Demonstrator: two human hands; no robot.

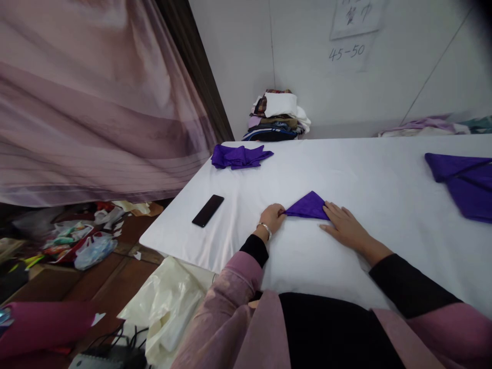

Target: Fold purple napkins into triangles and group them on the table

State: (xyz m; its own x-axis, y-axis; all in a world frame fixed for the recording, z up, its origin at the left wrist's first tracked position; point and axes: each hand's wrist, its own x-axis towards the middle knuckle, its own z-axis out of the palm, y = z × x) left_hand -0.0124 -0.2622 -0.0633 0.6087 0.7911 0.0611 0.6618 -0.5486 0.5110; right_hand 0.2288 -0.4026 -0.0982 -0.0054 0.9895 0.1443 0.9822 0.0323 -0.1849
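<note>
Purple cloth triangle [308,206] on a white surface [369,174]

The left hand [272,217] pinches the triangle's left corner; the right hand [345,225] is unclenched, laid flat at its right edge. A black phone [208,210] lies to the left, a bunched purple cloth [238,157] far left, another purple piece [471,197] on the right, piled clothes [279,123] beyond the far edge

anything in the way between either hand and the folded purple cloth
Nothing visible: the left hand pinches the left corner of the folded purple cloth, and the right hand lies at its right end. The phone lies apart, off to the left.
</note>
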